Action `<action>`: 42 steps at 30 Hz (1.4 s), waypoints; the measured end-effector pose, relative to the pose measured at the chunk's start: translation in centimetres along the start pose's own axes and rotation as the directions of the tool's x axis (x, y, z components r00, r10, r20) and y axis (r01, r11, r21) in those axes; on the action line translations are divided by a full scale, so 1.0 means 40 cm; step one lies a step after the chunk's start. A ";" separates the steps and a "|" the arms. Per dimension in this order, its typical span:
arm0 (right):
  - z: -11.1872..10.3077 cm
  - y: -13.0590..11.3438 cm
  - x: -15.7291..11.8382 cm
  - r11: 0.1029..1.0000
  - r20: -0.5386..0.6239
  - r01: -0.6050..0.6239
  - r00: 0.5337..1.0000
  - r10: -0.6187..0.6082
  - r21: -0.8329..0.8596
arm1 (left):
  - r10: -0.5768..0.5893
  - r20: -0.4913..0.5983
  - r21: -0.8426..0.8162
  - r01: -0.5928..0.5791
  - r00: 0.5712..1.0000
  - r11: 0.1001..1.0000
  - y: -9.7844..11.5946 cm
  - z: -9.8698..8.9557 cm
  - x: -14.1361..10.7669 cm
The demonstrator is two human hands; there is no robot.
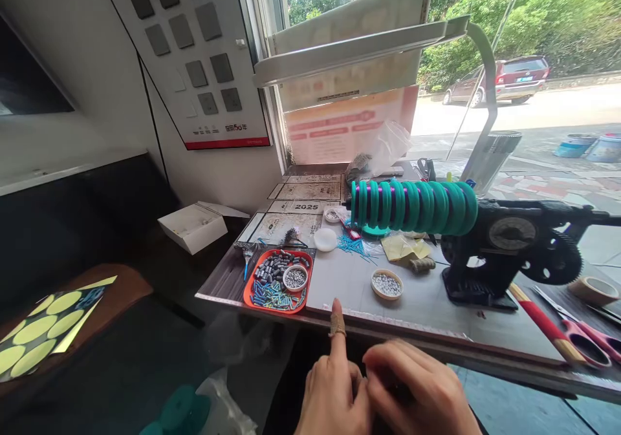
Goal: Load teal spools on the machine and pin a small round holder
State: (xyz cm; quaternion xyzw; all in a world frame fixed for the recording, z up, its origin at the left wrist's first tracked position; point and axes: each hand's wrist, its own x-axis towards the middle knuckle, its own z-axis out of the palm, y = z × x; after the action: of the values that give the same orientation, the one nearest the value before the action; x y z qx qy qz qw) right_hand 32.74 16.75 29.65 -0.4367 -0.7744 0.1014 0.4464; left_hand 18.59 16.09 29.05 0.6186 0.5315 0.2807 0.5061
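Observation:
My left hand [334,383] is low in the middle of the head view, its index finger pointing up with a tan wrap round it and the other fingers curled in. Right beside it, my right hand [420,386] has its fingers bent together against the left hand's thumb; anything between them is hidden. Beyond the hands, a round dish of small pale beads [387,284] rests on the grey board [339,293]. An orange-red tray [248,293] holds dark cylinders, blue-green pieces and a small dish of metal bits [295,278].
A black hand-cranked machine [485,254] carrying a green coil [412,207] stands at the right. Pink-handled scissors [587,344] and a tape roll [592,289] lie farther right. Blue strips [354,246] and yellow paper [405,247] lie behind the beads. An open white box [194,228] is at the left.

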 end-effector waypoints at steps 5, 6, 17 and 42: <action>0.003 0.012 0.011 0.993 -0.015 0.061 0.998 -0.063 -0.098 | -0.063 -0.053 0.546 0.082 0.997 0.834 0.016 0.012 0.001; 0.006 0.013 0.017 0.986 0.002 0.086 0.996 -0.087 -0.146 | -0.075 -0.061 0.605 0.097 0.995 0.790 0.018 0.016 0.001; -0.099 0.050 -0.006 0.972 -0.158 -0.057 0.987 0.021 -0.227 | 0.112 -0.164 0.398 -0.039 0.980 0.917 0.039 -0.029 0.013; -0.192 0.105 -0.100 0.861 0.072 0.086 0.996 -0.057 -0.501 | 0.325 -0.107 -0.228 -0.342 0.940 0.912 0.051 0.013 0.034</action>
State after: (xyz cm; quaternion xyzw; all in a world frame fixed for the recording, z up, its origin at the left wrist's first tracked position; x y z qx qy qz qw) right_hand 42.09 14.42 29.40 -0.5060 -0.8017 -0.1087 0.2990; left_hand 20.19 17.37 30.51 0.6238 0.3960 0.4463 0.5048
